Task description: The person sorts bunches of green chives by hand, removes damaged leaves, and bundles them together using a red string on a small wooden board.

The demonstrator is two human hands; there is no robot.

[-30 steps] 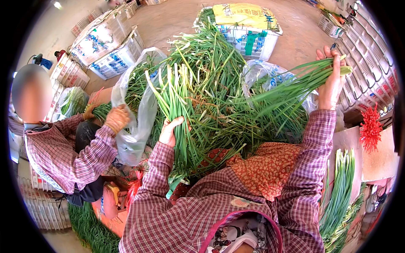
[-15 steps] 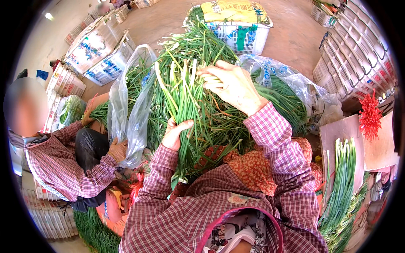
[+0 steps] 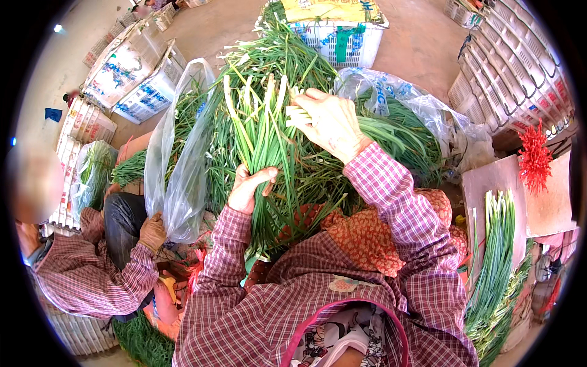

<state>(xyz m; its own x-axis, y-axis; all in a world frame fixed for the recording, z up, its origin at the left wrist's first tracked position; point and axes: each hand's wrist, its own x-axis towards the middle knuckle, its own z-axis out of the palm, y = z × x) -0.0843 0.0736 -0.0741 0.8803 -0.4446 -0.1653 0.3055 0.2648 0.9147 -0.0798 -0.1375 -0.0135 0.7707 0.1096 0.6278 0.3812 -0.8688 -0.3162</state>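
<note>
My left hand (image 3: 251, 188) is closed around the lower part of a bunch of chives (image 3: 266, 131), whose pale stalk ends point upward and away from me. Beside those ends, my right hand (image 3: 333, 124) pinches a few more pale stalks between thumb and fingers. Their far ends are lost among the other greens. A large heap of loose chives (image 3: 278, 58) spreads beneath and beyond both hands, over my lap's patterned cloth (image 3: 370, 244).
At the left, a co-worker's gloved hand (image 3: 153, 232) touches a clear plastic bag (image 3: 186, 192). Sorted chives (image 3: 494, 257) lie on a board at right, near red ties (image 3: 536, 160). A white crate (image 3: 361, 46) stands beyond the heap; stacked crates (image 3: 510, 79) rise at far right.
My right hand stays by the stalk ends, its pinched stalks now showing more plainly. The view has shifted slightly. The co-worker at left has leaned lower.
</note>
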